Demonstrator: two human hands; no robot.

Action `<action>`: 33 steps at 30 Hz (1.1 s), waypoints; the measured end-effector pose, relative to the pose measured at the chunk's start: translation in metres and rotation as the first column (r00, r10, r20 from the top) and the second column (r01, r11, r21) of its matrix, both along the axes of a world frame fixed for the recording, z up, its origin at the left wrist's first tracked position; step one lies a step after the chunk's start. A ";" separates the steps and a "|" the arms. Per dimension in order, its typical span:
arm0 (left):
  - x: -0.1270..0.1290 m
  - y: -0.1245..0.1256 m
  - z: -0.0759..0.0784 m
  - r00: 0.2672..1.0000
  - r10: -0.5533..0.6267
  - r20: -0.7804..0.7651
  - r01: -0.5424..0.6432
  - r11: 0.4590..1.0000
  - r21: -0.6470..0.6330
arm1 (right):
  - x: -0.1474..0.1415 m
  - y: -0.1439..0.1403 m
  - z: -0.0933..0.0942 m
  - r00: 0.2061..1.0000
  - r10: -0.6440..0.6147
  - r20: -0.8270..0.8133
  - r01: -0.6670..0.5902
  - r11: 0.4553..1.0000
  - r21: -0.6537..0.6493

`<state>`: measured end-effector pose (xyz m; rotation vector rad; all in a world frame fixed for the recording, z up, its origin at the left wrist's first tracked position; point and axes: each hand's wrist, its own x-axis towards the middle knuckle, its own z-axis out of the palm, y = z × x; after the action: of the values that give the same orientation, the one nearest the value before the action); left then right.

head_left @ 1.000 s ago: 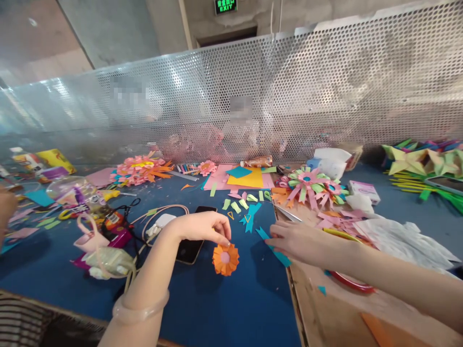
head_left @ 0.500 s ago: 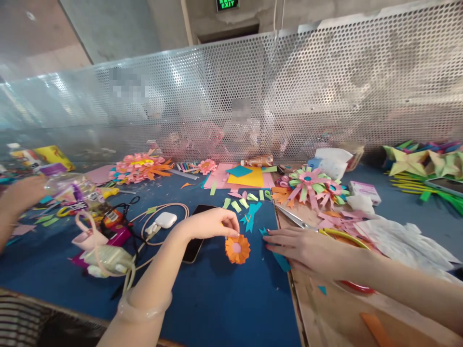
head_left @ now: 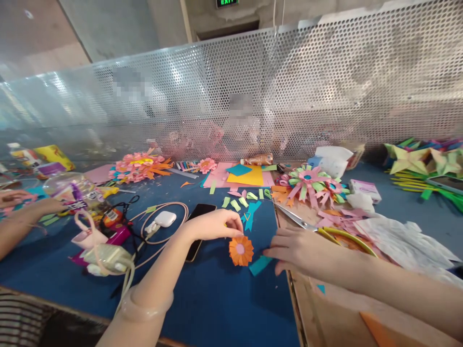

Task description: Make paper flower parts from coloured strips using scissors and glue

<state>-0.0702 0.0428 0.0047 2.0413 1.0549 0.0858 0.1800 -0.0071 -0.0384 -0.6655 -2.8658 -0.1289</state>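
My left hand (head_left: 213, 225) pinches the top edge of a small orange paper flower (head_left: 241, 250) with a pink centre, holding it just over the blue table top (head_left: 202, 299). My right hand (head_left: 298, 248) lies flat at the table's seam, its fingertips on a teal paper strip (head_left: 259, 265) just right of the flower. Scissors with yellow handles (head_left: 318, 230) lie behind my right wrist. A black phone (head_left: 199, 226) is partly hidden under my left hand.
Paper scraps (head_left: 246, 202) and finished paper flowers (head_left: 311, 183) cover the far table. A white earbud case (head_left: 164, 219), cable and small bags (head_left: 104, 250) lie at left. Another person's hands (head_left: 21, 202) work at far left. A perforated metal screen (head_left: 231, 96) backs the table.
My left hand has carried the orange flower to the right. My right hand has slid the teal strip down and left, towards the flower. The other person's hands shifted at far left.
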 end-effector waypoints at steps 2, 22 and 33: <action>-0.003 0.000 0.002 1.000 0.004 0.001 -0.004 1.000 0.000 | -0.013 -0.005 0.002 0.998 -0.065 0.012 0.065 0.995 -0.073; -0.001 0.006 -0.010 0.989 0.122 0.082 -0.119 0.992 -0.030 | -0.101 0.158 0.002 0.851 -0.526 0.010 0.525 0.849 -0.054; 0.021 0.003 -0.011 0.722 0.473 0.505 -0.421 0.880 -0.222 | -0.067 0.074 0.015 0.882 -0.374 -0.287 0.427 0.892 0.149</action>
<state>-0.0491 0.0454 -0.0065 1.4857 1.1207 0.8155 0.1131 0.0672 -0.0235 -1.1363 -2.3922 -0.3722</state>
